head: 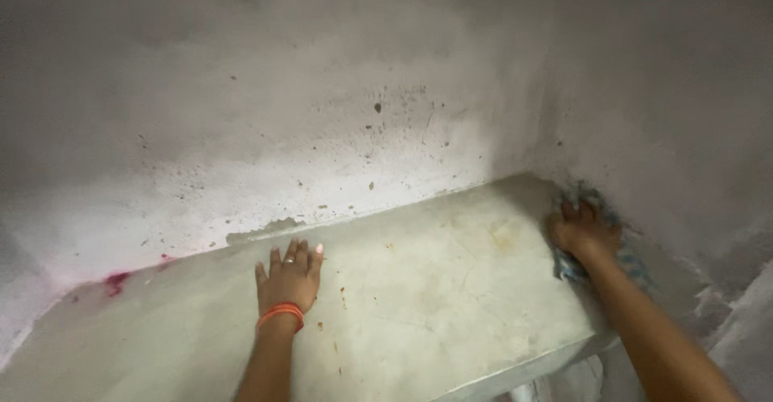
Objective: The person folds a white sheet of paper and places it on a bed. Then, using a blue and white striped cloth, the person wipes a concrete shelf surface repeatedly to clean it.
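Your left hand (pixel 290 277) lies flat on the grey stone shelf (pixel 435 289), fingers spread, with an orange bangle (pixel 281 314) on the wrist. Your right hand (pixel 581 231) is pressing a blue cloth (pixel 573 267) into the far right corner, right up against the stained plaster wall (pixel 322 112). There's a pink smudge (pixel 117 281) off to the left.

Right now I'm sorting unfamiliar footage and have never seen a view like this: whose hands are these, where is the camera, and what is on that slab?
One picture, from a camera worn on a person's head, looking down. Both arms are that person's own. The left hand, wearing an orange bangle, lies flat and open on the pale grey stone slab. The right hand presses a crumpled blue cloth into the slab's far corner. The stained plaster wall behind carries dark specks and a pink smear.
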